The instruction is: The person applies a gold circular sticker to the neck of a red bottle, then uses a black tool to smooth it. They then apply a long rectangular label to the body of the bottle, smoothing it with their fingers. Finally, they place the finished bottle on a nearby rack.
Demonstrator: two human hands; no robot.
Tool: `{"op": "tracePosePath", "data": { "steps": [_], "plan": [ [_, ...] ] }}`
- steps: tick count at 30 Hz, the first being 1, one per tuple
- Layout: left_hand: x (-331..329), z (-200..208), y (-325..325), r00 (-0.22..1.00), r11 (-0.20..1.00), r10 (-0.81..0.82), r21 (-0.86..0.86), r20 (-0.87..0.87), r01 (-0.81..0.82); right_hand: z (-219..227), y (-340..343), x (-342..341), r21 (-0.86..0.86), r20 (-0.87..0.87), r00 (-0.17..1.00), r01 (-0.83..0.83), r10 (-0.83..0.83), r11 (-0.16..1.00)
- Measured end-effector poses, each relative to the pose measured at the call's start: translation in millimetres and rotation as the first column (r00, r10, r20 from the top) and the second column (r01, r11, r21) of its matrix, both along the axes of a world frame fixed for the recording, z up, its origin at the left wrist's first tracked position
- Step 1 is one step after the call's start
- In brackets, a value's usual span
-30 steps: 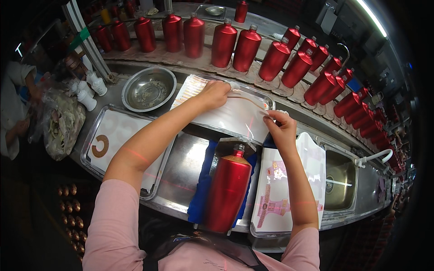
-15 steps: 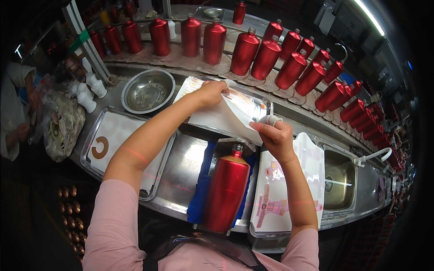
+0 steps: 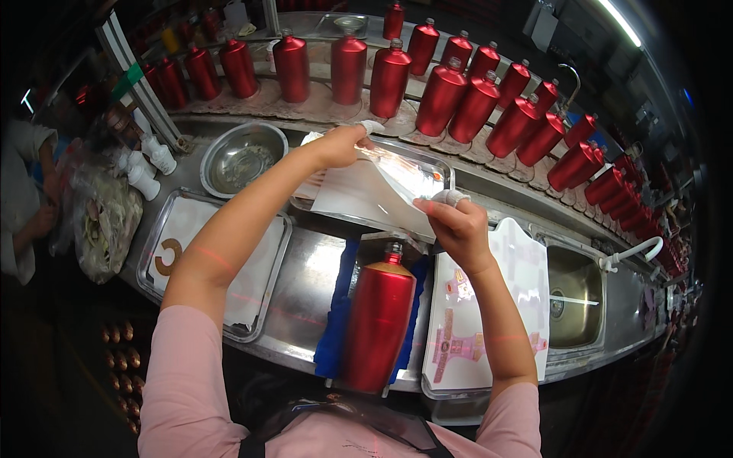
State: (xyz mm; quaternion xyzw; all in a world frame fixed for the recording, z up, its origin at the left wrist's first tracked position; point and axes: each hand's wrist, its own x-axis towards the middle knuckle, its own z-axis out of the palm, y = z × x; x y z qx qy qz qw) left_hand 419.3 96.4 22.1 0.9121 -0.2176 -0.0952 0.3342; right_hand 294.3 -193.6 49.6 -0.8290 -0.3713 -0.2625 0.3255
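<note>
A thin whitish sheet [image 3: 359, 189] is stretched at an angle over a metal tray [image 3: 452, 174] of water with orange-marked pieces in it. My left hand [image 3: 341, 146] pinches the sheet's far edge, and my right hand [image 3: 463, 229] pinches its right corner. Both hands have a white wrap on a finger. Below them, a large red bottle [image 3: 378, 320] lies tilted toward me in a cradle lined with blue cloth [image 3: 334, 328]. Beside my right forearm, white sheets [image 3: 508, 267] with pink and gold decals rest on a tray.
A steel bowl [image 3: 220, 177] stands at the back left, near white bottles [image 3: 143, 182] and a plastic bag [image 3: 107, 229]. A left tray [image 3: 265, 320] holds a brown C-shaped piece [image 3: 167, 257]. Red bottles [image 3: 349, 70] line a conveyor behind; a sink [image 3: 574, 294] is right. Another person's arm [image 3: 34, 225] shows far left.
The red bottles on the conveyor have shifted to the right. My left hand has moved slightly left and away with the sheet; my right hand has barely moved and both keep their pinch.
</note>
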Motion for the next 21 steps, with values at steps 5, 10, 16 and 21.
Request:
{"op": "tracePosePath", "data": {
  "steps": [5,10,16,21],
  "plan": [
    [18,17,-4,0.968,0.981,0.175,-0.051,-0.177,-0.187,-1,-3,-1,-0.081,0.020,1.000,-0.002,0.004,0.997],
    [37,23,-24,0.964,0.984,0.094,0.171,-0.248,-0.052,1,-2,-2,-0.116,0.035,0.999,0.012,-0.008,0.993],
    [42,27,-51,0.921,0.967,-0.052,0.210,-0.386,0.143,0,0,-1,-0.074,0.066,0.998,0.008,-0.003,0.997],
    [33,27,-63,0.918,0.999,-0.022,-0.043,-0.397,0.006,-4,-3,-2,-0.088,0.066,0.998,0.014,-0.008,0.996]
  ]
}}
